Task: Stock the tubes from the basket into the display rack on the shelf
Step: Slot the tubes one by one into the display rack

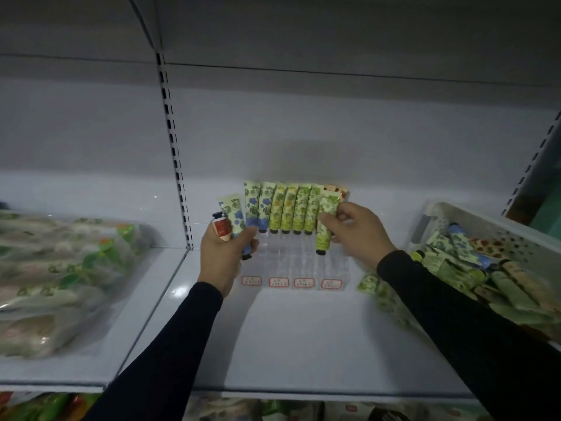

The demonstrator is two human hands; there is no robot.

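right grip [355, 229] pinching green tube [326, 223], left grip [224, 250] clutching tubes [232, 221]

Smooth painted metal on the shelf [303, 344], faintly glossy with a pale sheen; clear, glassy plastic for the display rack [299, 262], red-edged paper labels [278, 282] along its front; soft printed plastic on the tubes [299, 208], slightly shiny; perforated white plastic for the basket [491, 221]; crinkled, glossy film on the bags [60, 268]; matt dark cloth on the sleeves [473, 323].

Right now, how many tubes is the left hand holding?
2 that I can see: a red tube at the thumb and a blue-flowered tube beside it in the left hand. More may be hidden.
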